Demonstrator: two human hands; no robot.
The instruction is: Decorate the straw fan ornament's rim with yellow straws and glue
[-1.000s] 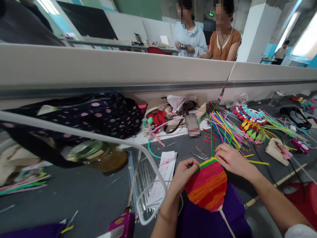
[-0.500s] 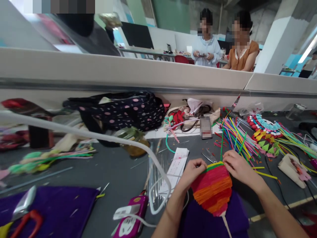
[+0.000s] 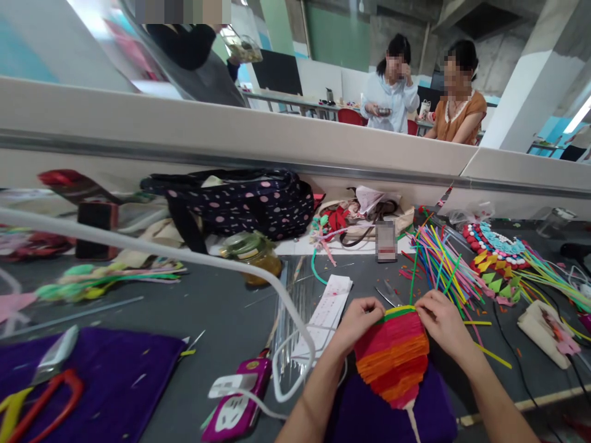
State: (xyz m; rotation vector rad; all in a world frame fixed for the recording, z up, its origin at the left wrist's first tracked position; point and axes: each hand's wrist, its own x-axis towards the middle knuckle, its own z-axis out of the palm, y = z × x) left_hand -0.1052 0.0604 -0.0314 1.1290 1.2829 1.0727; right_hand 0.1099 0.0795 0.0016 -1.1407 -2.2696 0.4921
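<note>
A leaf-shaped hand fan (image 3: 392,354), striped pink, orange and red, points its pale handle (image 3: 414,421) toward me. Along its top edge run a yellow and a green strip that look like pipe cleaners. My left hand (image 3: 357,323) is closed in a pinch at the left end of that edge. At the right end, my right hand (image 3: 441,317) pinches the same edge, fingertips hiding the strips' ends. Just beyond the fan lie scissors (image 3: 389,295), partly covered. Beneath it is folded purple cloth (image 3: 353,403).
Loose coloured pipe cleaners (image 3: 446,258) spread behind my right hand. A white cable (image 3: 194,255) arcs across the left. Also about are a glass jar (image 3: 258,264), a dotted bag (image 3: 281,209), a purple device (image 3: 237,403) and red-handled scissors (image 3: 69,391). Several people stand beyond the partition (image 3: 286,135).
Both hands keep their pinch on the fan's top edge, nearly unmoved. The view has shifted slightly. Beyond the partition, a person in light blue has raised one hand to the head.
</note>
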